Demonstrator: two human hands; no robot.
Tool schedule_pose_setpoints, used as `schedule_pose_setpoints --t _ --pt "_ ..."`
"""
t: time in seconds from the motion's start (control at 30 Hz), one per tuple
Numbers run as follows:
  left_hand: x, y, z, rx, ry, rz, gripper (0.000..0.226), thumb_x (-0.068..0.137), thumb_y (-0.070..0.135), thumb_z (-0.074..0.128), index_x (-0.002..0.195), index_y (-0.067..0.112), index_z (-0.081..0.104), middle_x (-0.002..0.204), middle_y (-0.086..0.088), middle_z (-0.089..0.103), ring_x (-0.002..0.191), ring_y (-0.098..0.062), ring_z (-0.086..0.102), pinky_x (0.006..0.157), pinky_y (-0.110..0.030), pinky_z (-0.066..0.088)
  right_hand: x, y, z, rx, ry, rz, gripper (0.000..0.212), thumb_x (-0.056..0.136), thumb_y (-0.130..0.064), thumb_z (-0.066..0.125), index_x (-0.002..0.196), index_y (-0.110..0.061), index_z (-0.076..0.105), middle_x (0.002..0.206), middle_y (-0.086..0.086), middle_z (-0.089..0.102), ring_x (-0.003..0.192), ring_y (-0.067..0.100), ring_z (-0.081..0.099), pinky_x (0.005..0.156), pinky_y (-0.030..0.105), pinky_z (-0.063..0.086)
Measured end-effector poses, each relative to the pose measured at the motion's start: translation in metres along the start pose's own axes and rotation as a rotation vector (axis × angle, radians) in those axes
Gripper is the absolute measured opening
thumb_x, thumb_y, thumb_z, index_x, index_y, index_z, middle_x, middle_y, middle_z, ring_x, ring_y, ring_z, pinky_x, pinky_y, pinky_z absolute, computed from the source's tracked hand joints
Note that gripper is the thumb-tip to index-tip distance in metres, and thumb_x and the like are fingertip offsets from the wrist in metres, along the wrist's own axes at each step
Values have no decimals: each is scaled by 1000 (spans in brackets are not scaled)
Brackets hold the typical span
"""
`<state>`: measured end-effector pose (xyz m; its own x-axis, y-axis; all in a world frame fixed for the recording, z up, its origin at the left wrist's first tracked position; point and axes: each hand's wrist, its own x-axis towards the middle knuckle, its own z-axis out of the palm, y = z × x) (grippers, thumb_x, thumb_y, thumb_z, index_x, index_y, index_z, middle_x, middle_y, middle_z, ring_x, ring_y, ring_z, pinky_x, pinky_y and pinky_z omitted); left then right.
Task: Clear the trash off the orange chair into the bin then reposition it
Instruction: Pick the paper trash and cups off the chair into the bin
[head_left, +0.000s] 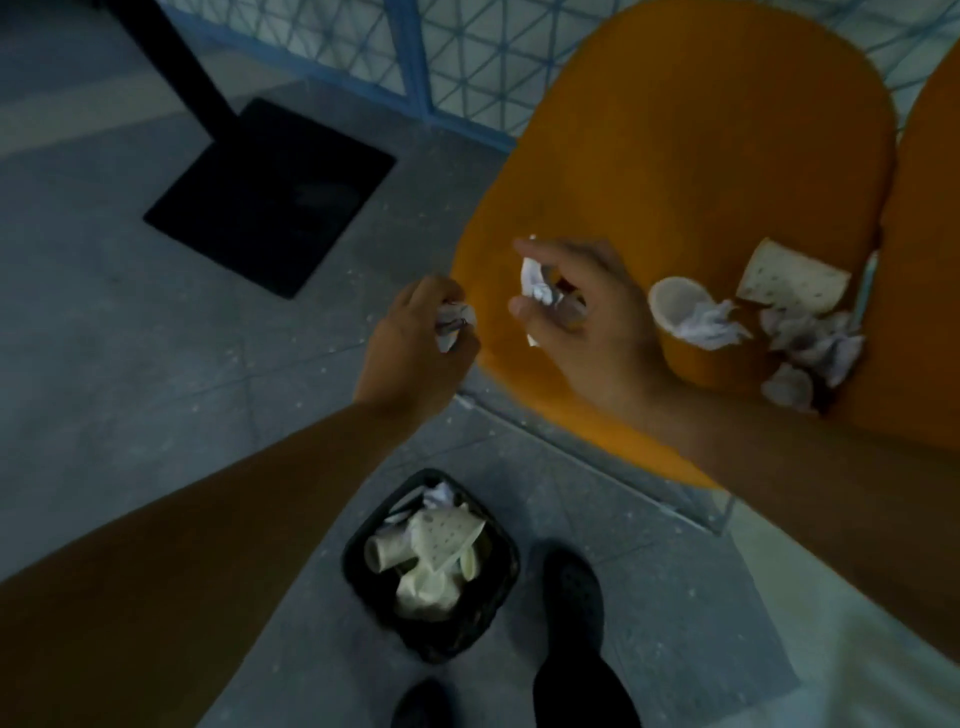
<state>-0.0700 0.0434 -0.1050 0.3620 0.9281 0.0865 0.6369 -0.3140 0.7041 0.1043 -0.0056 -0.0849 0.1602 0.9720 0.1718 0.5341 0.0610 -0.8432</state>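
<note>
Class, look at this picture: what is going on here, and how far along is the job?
A person is clearing trash off an orange chair. The left hand grips one crumpled paper and the right hand pinches another paper wad. A paper cup, a spotted wrapper and more crumpled tissues still lie on the seat. The black bin on the floor already holds some trash.

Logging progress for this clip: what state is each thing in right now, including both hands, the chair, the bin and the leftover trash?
left hand: grips a crumpled paper
right hand: pinches a crumpled tissue
orange chair: not yet cleared
paper cup: on its side on the seat
dotted wrapper: lying on the seat
tissue wads: crumpled, piled on the seat
bin: upright on the floor, partly filled
</note>
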Motion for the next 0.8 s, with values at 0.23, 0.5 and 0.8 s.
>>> schedule_pose_setpoints --t 0.23,0.5,0.8 --pt "-122 -90 -35 92 -51 -138 29 83 4 68 112 8 67 103 -4 56 84 -11 56 73 -2 38 -114 -28 106 137 -258 163 43 93 -22 62 135 -23 51 124 1 51 104 6 51 89 11 41" --pt "-215 -168 18 81 -338 -429 48 83 12 67 129 19 58 119 -6 54 103 -24 60 90 -34 51 -166 4 174 100 -307 210 51 89 -30 66 136 -30 45 125 -4 53 108 4 54 86 12 46" --pt "-254 -196 49 37 -426 -513 47 89 17 61 134 19 51 130 -7 58 114 -24 58 94 -30 47 -175 54 234 -316 -589 56 66 87 -38 66 145 -33 34 142 -2 46 130 21 41 108 39 32"
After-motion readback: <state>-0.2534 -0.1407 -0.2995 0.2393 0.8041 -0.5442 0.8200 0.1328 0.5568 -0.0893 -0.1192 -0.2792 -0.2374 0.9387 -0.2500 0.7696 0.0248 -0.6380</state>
